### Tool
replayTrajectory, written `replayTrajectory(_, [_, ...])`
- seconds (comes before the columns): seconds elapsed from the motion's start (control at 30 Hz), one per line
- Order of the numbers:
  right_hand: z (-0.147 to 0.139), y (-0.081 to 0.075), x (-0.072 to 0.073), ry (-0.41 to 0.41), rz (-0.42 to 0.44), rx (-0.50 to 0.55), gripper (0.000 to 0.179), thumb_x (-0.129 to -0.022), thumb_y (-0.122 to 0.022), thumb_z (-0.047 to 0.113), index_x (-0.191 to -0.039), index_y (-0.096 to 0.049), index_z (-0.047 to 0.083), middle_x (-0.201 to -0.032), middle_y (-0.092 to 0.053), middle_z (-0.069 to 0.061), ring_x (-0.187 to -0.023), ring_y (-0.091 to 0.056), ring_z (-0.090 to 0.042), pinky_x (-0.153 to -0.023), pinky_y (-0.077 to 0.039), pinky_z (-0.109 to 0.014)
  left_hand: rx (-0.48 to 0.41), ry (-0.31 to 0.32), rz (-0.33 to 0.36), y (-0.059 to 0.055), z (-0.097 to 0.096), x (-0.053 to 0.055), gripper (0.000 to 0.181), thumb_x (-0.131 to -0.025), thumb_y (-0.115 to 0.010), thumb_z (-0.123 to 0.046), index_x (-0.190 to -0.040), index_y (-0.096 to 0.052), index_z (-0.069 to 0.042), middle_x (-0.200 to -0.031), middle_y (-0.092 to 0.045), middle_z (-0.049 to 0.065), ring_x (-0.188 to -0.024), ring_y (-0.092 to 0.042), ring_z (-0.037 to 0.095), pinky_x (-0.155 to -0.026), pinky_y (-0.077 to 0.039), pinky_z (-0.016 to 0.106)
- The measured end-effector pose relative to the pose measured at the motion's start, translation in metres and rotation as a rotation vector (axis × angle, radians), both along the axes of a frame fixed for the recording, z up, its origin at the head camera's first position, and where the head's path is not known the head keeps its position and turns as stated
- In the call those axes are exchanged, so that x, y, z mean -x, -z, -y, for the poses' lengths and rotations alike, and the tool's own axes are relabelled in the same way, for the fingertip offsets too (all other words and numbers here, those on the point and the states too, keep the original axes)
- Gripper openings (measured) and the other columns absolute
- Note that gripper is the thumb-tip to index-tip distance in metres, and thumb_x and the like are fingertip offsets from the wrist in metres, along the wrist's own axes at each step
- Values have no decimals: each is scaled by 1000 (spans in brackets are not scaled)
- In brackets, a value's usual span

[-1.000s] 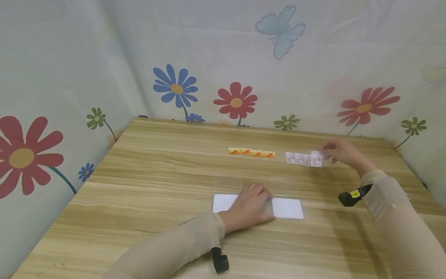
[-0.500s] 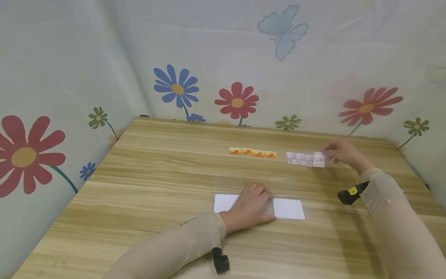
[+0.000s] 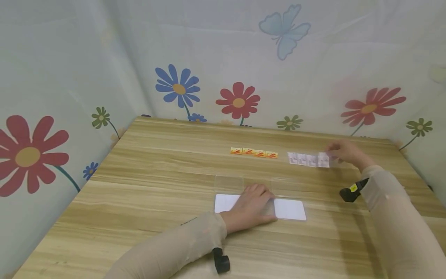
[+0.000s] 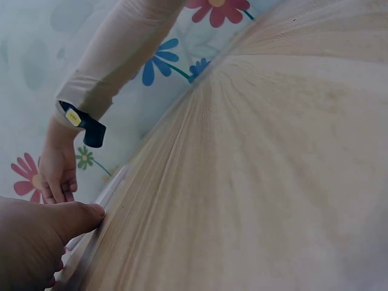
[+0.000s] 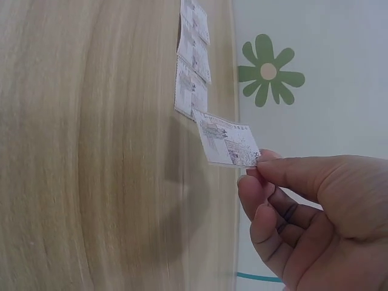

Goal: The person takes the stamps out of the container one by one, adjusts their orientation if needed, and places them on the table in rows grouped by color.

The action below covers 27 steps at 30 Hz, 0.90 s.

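My right hand (image 3: pixel 345 153) pinches a pale purple-printed stamp (image 5: pixel 225 143) by one corner between thumb and fingertips, raised over the table. Three similar stamps (image 5: pixel 191 88) lie in an overlapping row beside it, the held stamp close to the row's end. My left hand (image 3: pixel 251 207) rests palm down, its fingers spread over the gap between two white cards (image 3: pixel 290 209). In the left wrist view the left thumb (image 4: pixel 79 219) lies straight along a thin edge; what is under that palm is hidden.
A row of several yellow-and-orange stamps (image 3: pixel 254 152) lies left of the purple ones. Clear plastic pieces (image 3: pixel 228 184) lie just behind the white cards. The wooden table (image 3: pixel 156 162) meets a flower-printed curtain (image 3: pixel 299 77) at its back edge.
The right hand has drawn the end stamp a little to the right, and a gap now shows between it and the row. The left hand stays in place.
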State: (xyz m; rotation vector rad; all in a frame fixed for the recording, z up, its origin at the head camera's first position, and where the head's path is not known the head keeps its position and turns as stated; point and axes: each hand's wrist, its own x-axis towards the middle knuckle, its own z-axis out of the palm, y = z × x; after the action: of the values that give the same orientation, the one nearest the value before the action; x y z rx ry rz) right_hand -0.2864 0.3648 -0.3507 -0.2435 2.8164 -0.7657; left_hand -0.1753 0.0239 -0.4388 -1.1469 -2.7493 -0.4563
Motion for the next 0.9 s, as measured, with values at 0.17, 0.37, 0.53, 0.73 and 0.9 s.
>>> replayTrajectory(0.17, [-1, 2, 1, 6, 8, -1, 25, -96, -51, 6, -110, -53, -14, -105, -60, -32, -89, -60, -29, -71, -52, -35, -4, 4, 2, 1, 0, 1, 53, -83, -67, -53, -121, -61, -17, -118, -57, -2, -113, -50, 15, -103, -39, 33])
replayTrajectory(0.37, [-2, 6, 3, 5, 5, -4, 24, -96, -51, 6, -110, -52, -14, -104, -60, -32, -91, -59, -32, -73, -53, -38, -8, 10, -3, 2, 1, 1, 53, -83, -67, -53, -121, -61, -17, -118, -57, -2, -114, -50, 15, -105, -39, 34])
replayTrajectory(0.53, [-3, 9, 5, 0, -9, -20, 23, -94, -51, 4, -108, -54, -14, -101, -60, -30, -89, -58, -31, -72, -53, -40, -10, 20, 0, 2, 1, 1, 52, -83, -67, -53, -120, -60, -17, -117, -56, -3, -114, -50, 14, -105, -38, 33])
replayTrajectory(0.73, [-4, 13, 9, 14, -10, -44, 24, -94, -53, 7, -109, -56, -13, -101, -61, -28, -88, -57, -30, -71, -51, -35, -10, 21, 1, 2, 1, 1, 52, -83, -67, -53, -120, -60, -17, -117, -56, -3, -114, -50, 14, -104, -39, 33])
replayTrajectory(0.9, [-4, 16, 12, 12, -24, -63, 25, -94, -54, 7, -108, -57, -13, -101, -62, -29, -86, -58, -29, -68, -49, -31, -2, 17, -1, 2, 1, 1, 52, -83, -66, -54, -120, -60, -17, -117, -56, -3, -114, -50, 14, -105, -39, 33])
